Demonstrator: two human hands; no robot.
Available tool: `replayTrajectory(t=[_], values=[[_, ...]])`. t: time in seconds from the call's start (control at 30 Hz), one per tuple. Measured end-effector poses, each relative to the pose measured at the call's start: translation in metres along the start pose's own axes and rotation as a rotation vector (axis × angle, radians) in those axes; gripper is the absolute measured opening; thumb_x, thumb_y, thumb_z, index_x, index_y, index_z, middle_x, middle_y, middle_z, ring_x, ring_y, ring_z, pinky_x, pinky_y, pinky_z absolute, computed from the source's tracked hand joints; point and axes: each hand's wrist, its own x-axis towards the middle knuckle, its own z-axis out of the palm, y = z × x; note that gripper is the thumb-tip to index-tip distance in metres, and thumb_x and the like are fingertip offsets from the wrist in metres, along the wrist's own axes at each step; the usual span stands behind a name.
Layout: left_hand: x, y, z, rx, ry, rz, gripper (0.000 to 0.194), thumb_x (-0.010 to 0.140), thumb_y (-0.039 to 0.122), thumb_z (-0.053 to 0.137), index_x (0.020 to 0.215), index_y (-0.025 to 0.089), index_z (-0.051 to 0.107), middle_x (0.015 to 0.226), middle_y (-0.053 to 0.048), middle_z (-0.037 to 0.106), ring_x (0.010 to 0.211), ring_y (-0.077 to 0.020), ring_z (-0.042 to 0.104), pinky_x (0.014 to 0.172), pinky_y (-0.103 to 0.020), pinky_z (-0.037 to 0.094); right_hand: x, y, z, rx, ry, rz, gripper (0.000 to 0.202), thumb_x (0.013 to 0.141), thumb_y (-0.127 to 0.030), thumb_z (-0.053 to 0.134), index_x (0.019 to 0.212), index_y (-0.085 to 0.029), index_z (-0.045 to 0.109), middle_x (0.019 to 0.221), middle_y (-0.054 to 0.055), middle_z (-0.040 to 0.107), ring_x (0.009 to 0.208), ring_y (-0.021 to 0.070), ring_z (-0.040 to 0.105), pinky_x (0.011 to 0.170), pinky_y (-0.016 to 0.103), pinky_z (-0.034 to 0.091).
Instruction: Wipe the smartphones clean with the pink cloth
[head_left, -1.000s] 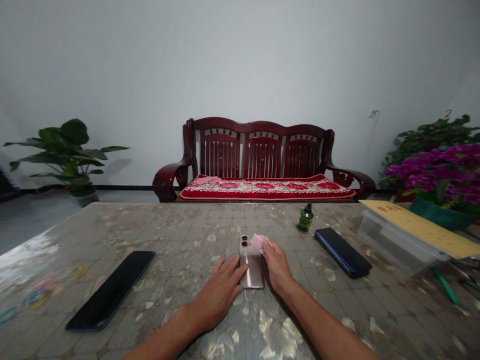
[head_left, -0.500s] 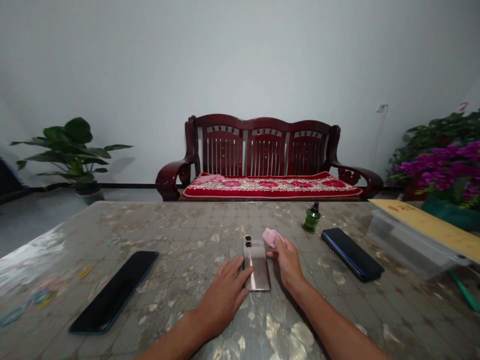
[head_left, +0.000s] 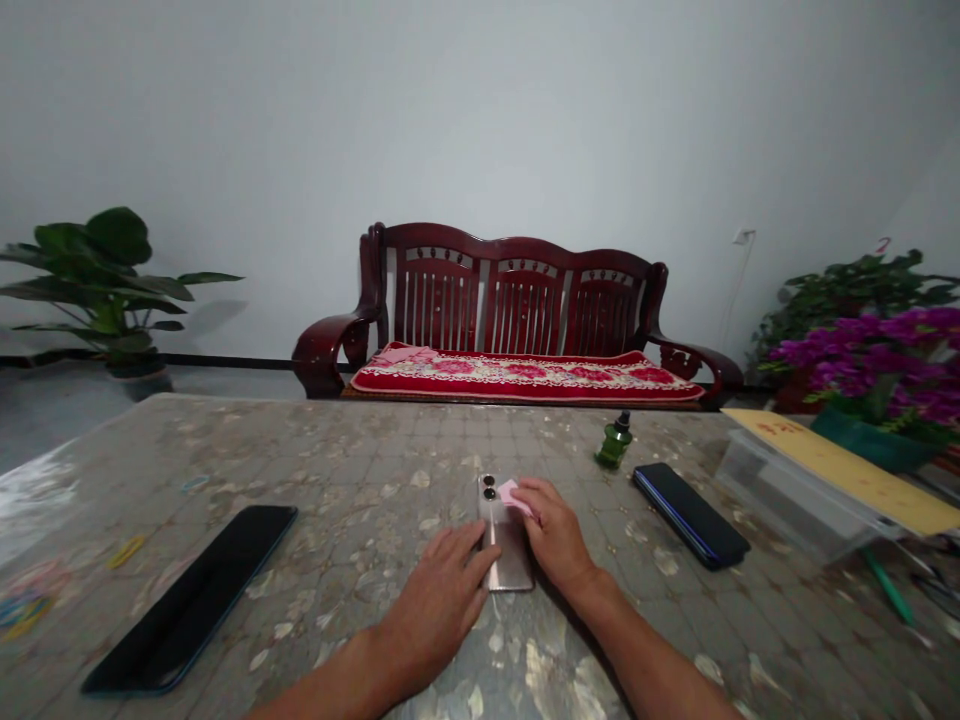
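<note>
A smartphone (head_left: 508, 555) with a shiny pinkish-silver back lies camera side up on the table. Along its left edge rest the fingers of my left hand (head_left: 439, 595), and the thumb presses on the phone's back, steadying it. My right hand (head_left: 553, 535) is closed on a small folded pink cloth (head_left: 516, 497), which touches the upper right of the phone's back beside the camera lenses. The right palm and part of the cloth are hidden by the fingers.
Left lies a large black phone (head_left: 199, 595), near several coloured rubber bands (head_left: 126, 552). To the right are a green spray bottle (head_left: 614, 442), a stack of dark phones (head_left: 690, 515) and a clear plastic box (head_left: 799, 490) under a yellow board (head_left: 840, 465). Beyond stands a wooden bench (head_left: 330, 345).
My right hand has brought the pink cloth left and down onto the phone's back. My left hand keeps its place on the phone. The view has turned slightly.
</note>
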Motion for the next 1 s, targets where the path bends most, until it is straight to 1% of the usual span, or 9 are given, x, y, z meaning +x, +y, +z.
replayTrajectory(t=[0.1, 0.23, 0.3, 0.43, 0.6, 0.7, 0.83, 0.93, 1.0], values=[[-0.001, 0.001, 0.0, -0.002, -0.011, -0.003, 0.056, 0.086, 0.007, 0.055, 0.138, 0.027, 0.053, 0.15, -0.009, 0.05, 0.138, -0.0285, 0.047, 0.118, -0.054, 0.037, -0.002, -0.006, 0.001, -0.168, -0.113, -0.065, 0.038, 0.085, -0.006, 0.044, 0.102, -0.023, 0.074, 0.117, 0.009, 0.069, 0.11, 0.0207, 0.062, 0.099, 0.036, 0.049], [-0.002, -0.002, 0.005, -0.026, 0.02, 0.038, 0.054, 0.086, 0.009, 0.055, 0.137, 0.027, 0.054, 0.149, -0.007, 0.054, 0.139, -0.0277, 0.048, 0.119, -0.052, 0.037, -0.002, -0.017, -0.005, -0.359, -0.242, -0.095, 0.035, 0.084, -0.002, 0.048, 0.099, -0.022, 0.073, 0.114, 0.008, 0.069, 0.107, 0.0218, 0.06, 0.097, 0.034, 0.048], [-0.002, -0.003, 0.007, -0.03, 0.027, 0.058, 0.055, 0.086, 0.009, 0.056, 0.138, 0.026, 0.054, 0.148, -0.006, 0.055, 0.14, -0.0274, 0.046, 0.12, -0.05, 0.038, 0.0, -0.023, -0.01, -0.416, -0.303, -0.093, 0.032, 0.084, -0.003, 0.05, 0.098, -0.022, 0.072, 0.112, 0.008, 0.069, 0.105, 0.0216, 0.06, 0.095, 0.032, 0.047], [0.001, -0.004, 0.006, -0.031, 0.016, 0.07, 0.055, 0.084, 0.009, 0.058, 0.136, 0.025, 0.056, 0.147, -0.005, 0.056, 0.141, -0.027, 0.046, 0.12, -0.048, 0.038, 0.01, -0.03, -0.013, -0.5, -0.395, -0.083, 0.028, 0.091, -0.007, 0.049, 0.096, -0.022, 0.072, 0.108, 0.007, 0.069, 0.101, 0.021, 0.06, 0.091, 0.03, 0.046], [0.005, -0.003, -0.007, -0.061, -0.033, 0.088, 0.05, 0.086, 0.008, 0.056, 0.133, 0.024, 0.06, 0.146, -0.006, 0.058, 0.139, -0.0246, 0.049, 0.118, -0.045, 0.041, 0.035, -0.027, -0.007, -0.622, -0.437, -0.081, 0.026, 0.096, -0.013, 0.048, 0.095, -0.019, 0.072, 0.104, 0.009, 0.07, 0.098, 0.0225, 0.061, 0.088, 0.031, 0.044], [0.006, -0.002, -0.015, -0.059, -0.078, 0.08, 0.049, 0.087, 0.008, 0.054, 0.134, 0.022, 0.06, 0.147, -0.007, 0.057, 0.138, -0.0244, 0.05, 0.117, -0.044, 0.042, 0.044, -0.026, -0.004, -0.643, -0.447, -0.096, 0.025, 0.097, -0.014, 0.048, 0.095, -0.019, 0.072, 0.103, 0.009, 0.07, 0.097, 0.0221, 0.061, 0.085, 0.03, 0.043], [0.006, 0.0, -0.02, -0.062, -0.098, 0.085, 0.047, 0.088, 0.009, 0.054, 0.134, 0.021, 0.06, 0.147, -0.008, 0.057, 0.139, -0.0245, 0.049, 0.118, -0.043, 0.041, 0.037, -0.029, -0.008, -0.646, -0.48, -0.158, 0.023, 0.096, -0.015, 0.05, 0.092, -0.02, 0.072, 0.099, 0.007, 0.07, 0.093, 0.0217, 0.06, 0.082, 0.03, 0.041], [0.005, 0.0, -0.017, -0.089, -0.072, 0.089, 0.046, 0.087, 0.01, 0.058, 0.132, 0.021, 0.06, 0.146, -0.009, 0.057, 0.138, -0.0243, 0.05, 0.119, -0.041, 0.04, 0.026, -0.031, -0.012, -0.658, -0.497, -0.201, 0.02, 0.095, -0.015, 0.052, 0.092, -0.021, 0.071, 0.098, 0.007, 0.069, 0.092, 0.022, 0.058, 0.082, 0.031, 0.041], [0.004, -0.001, -0.013, -0.109, -0.054, 0.084, 0.047, 0.086, 0.011, 0.058, 0.133, 0.022, 0.059, 0.146, -0.008, 0.058, 0.137, -0.0241, 0.051, 0.119, -0.041, 0.04, 0.025, -0.03, -0.011, -0.66, -0.483, -0.198, 0.02, 0.095, -0.014, 0.051, 0.094, -0.021, 0.071, 0.1, 0.007, 0.069, 0.094, 0.0221, 0.058, 0.083, 0.032, 0.041]])
